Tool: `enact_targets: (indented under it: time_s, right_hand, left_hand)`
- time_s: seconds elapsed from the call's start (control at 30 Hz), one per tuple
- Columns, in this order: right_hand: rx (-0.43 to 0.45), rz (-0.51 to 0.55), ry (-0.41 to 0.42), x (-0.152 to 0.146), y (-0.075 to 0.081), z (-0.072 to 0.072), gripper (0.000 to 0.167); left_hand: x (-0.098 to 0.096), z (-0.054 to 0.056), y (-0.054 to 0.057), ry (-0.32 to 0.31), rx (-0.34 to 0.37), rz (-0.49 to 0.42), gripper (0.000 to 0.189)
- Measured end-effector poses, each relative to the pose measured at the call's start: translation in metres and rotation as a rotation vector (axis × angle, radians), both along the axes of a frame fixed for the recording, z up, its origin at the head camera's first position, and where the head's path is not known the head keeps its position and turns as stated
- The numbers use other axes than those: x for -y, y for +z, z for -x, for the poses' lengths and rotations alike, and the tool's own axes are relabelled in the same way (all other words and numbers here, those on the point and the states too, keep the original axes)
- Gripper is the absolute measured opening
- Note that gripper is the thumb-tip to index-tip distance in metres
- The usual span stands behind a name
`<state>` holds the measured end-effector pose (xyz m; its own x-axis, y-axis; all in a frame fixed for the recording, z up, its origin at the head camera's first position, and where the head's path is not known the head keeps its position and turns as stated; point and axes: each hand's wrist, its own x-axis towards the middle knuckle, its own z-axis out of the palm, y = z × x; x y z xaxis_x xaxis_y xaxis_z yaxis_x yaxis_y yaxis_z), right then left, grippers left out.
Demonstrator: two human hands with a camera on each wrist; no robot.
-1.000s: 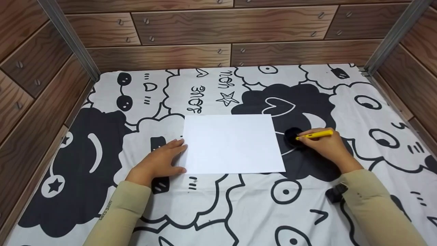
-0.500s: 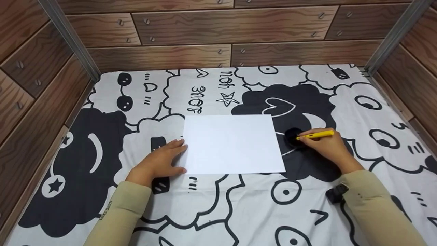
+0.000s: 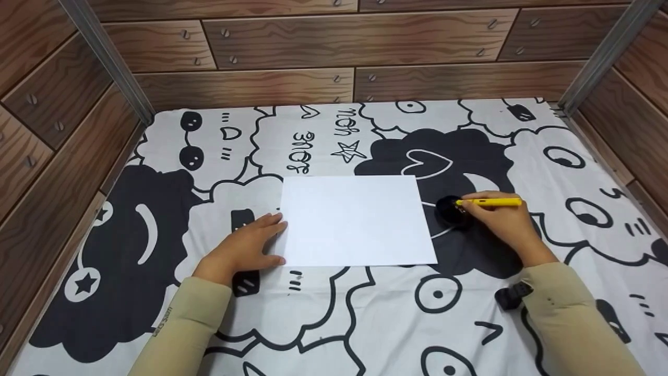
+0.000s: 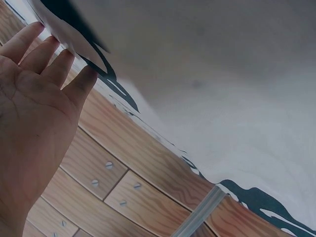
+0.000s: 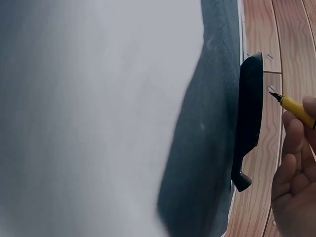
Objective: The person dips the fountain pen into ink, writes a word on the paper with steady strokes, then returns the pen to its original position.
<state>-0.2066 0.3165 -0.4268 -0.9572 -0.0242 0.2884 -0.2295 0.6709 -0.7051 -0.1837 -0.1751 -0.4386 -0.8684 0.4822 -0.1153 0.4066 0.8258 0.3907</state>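
A blank white sheet of paper (image 3: 355, 219) lies in the middle of the patterned cloth. My left hand (image 3: 248, 248) rests at its left edge, fingertips and thumb spread on the border; in the left wrist view the fingers (image 4: 71, 74) look nearly straight. My right hand (image 3: 503, 222) pinches a yellow fountain pen (image 3: 493, 202) between thumb and fingers. Its dark nib points left, over a small round black container (image 3: 448, 213) right of the sheet. From the right wrist, the pen (image 5: 296, 108) shows its nib apart from the black container (image 5: 251, 106), which has a stub at one end.
A black-and-white cartoon cloth (image 3: 391, 313) covers the tabletop. Wood-patterned panels (image 3: 360, 39) with grey corner strips (image 3: 107, 60) enclose the back and sides. A black device (image 3: 511, 295) sits at the right sleeve's cuff.
My right hand has shifted slightly right and up with the pen, which now lies more level, its nib visible over the black container. The left hand and paper have stayed put.
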Motion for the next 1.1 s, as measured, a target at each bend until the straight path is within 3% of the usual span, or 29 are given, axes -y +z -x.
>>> enact_targets:
  time_s: [0.3, 0.57, 0.83, 1.1]
  right_hand:
    - [-0.076, 0.111, -0.008, 0.006, 0.002, 0.000, 0.021]
    - [-0.143, 0.146, -0.015, 0.024, 0.022, -0.011, 0.018]
    - [-0.122, 0.158, -0.043, 0.019, 0.004, 0.006, 0.023]
    - [-0.131, 0.170, -0.016, 0.037, 0.003, 0.013, 0.020]
  left_hand:
    - [0.001, -0.001, 0.000, 0.000, 0.004, 0.002, 0.074]
    - [0.001, -0.001, 0.001, 0.008, 0.010, 0.004, 0.075]
    - [0.001, -0.001, 0.001, 0.010, 0.005, 0.004, 0.075]
    - [0.000, -0.001, 0.003, 0.023, 0.021, -0.002, 0.074]
